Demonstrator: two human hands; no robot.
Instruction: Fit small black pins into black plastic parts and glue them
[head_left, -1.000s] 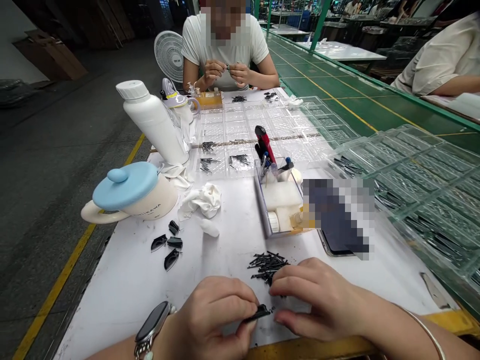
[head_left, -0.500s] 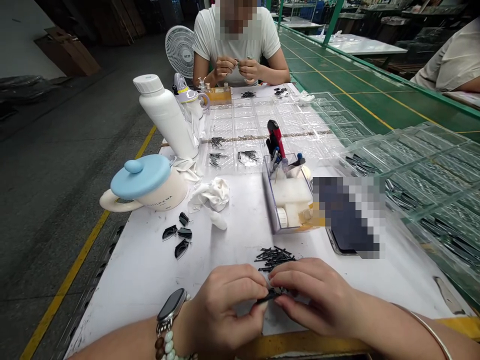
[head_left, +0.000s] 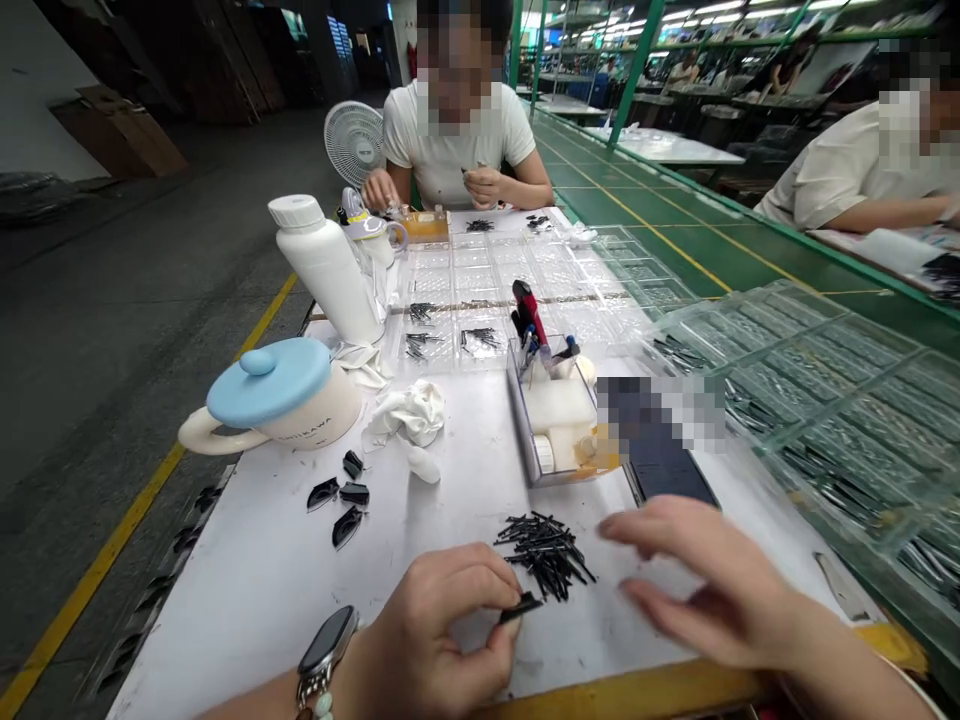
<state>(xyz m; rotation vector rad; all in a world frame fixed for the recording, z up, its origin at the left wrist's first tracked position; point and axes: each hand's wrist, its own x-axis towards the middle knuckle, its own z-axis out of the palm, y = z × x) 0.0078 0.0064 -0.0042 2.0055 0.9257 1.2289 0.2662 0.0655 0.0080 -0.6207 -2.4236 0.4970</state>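
Note:
Pinched between the thumb and fingers of my left hand (head_left: 450,625) is a small black plastic part (head_left: 520,607), held over the near edge of the white table. My right hand (head_left: 697,580) hovers to the right, its thumb and fingers apart and slightly blurred, with nothing visible between them. Just beyond both hands lies a loose pile of thin black sticks (head_left: 547,552). Several curved black pieces (head_left: 345,525) rest on the tabletop left of the pile. The far side of the held part is hidden by my fingers.
A clear box (head_left: 559,440) with a sponge, bottles and red-handled tool stands mid-table, a phone (head_left: 671,470) beside it. At left are a blue-lidded mug (head_left: 300,410), white bottle (head_left: 326,270) and crumpled tissue (head_left: 409,412). Clear trays (head_left: 847,400) line the right. A co-worker sits opposite.
My right hand has let go of the black part and moved right, its fingers opening. My left hand still holds the part. The pile shows fully now, and the view has tilted up.

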